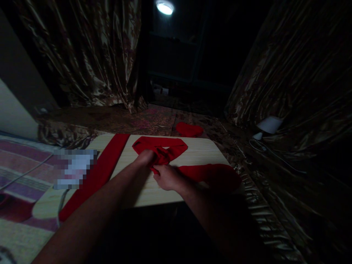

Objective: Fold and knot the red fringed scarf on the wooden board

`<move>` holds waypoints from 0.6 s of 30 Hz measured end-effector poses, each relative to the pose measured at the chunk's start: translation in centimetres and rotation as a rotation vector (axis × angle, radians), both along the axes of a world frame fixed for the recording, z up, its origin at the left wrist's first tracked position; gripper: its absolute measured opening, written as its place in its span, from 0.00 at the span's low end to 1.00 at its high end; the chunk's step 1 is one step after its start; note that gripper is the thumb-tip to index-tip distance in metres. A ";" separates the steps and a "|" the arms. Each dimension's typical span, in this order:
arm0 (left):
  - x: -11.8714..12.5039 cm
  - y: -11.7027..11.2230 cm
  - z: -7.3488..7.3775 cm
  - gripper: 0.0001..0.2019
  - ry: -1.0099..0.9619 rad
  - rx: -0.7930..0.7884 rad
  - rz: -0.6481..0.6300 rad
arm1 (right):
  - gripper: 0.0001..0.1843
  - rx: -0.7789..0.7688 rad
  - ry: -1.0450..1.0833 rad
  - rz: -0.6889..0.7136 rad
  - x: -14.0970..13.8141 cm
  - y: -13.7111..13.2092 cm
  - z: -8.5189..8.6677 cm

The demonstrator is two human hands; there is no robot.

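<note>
A red cloth (pixel 178 146) lies in a loop on a pale wooden tabletop (pixel 143 192), its lower part bunched and crossed between my hands. My left hand (pixel 146 157) is closed on the bunched part from the left. Just below and to the right, my right hand (pixel 167 177) pinches a gathered end of it. More red fabric (pixel 217 176) spreads over the table's right side; whether it joins the loop I cannot tell. Left of my hands a long folded red strip (pixel 103 172) lies slantwise. The cloth inside my fingers is hidden.
A blurred-out flat item (pixel 78 167) rests on the table's left, near a cable. Past the far edge sits a red cloth piece (pixel 189 129). A small white lamp (pixel 269 124) with a cord stands right. Patterned curtains (pixel 115 55) hang behind; striped bedding (pixel 24 161) lies left.
</note>
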State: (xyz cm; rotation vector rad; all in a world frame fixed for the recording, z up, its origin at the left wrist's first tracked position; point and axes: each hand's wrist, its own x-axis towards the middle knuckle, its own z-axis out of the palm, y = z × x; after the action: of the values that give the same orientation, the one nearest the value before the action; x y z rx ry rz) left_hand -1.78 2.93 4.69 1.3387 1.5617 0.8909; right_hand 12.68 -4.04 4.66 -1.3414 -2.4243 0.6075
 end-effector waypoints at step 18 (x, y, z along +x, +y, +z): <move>-0.4 0.8 -0.5 0.13 -0.190 -0.144 0.107 | 0.19 0.057 -0.144 0.195 -1.1 0.1 1.7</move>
State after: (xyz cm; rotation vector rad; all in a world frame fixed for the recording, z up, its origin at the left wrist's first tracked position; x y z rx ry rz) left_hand -2.19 3.73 4.15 1.0467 1.5292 0.9240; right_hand 11.54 -3.91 6.38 -1.1718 -2.6892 0.4996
